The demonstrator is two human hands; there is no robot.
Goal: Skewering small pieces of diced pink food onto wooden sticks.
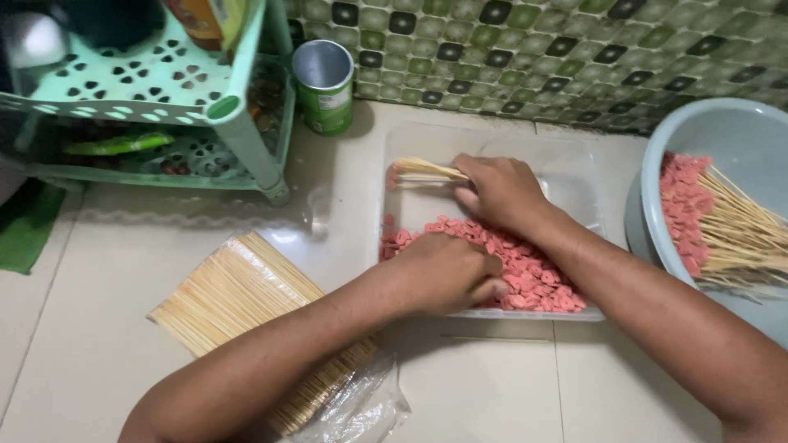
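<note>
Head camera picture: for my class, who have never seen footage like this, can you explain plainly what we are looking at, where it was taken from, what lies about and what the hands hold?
There is one picture, from a camera worn on a person's head, looking down at their own two bare hands over a pale tiled surface.

The left hand rests closed on a heap of pink meat pieces in a clear shallow tray. The right hand grips a few wooden skewers over the same tray.

To the left lies an opened pack of bare skewers. On the right, a pale blue basin holds skewers already loaded with pink pieces. Behind stand a green tin can and a green plastic rack, against a tiled wall.

What the left hand's fingers pinch is hidden.
</note>
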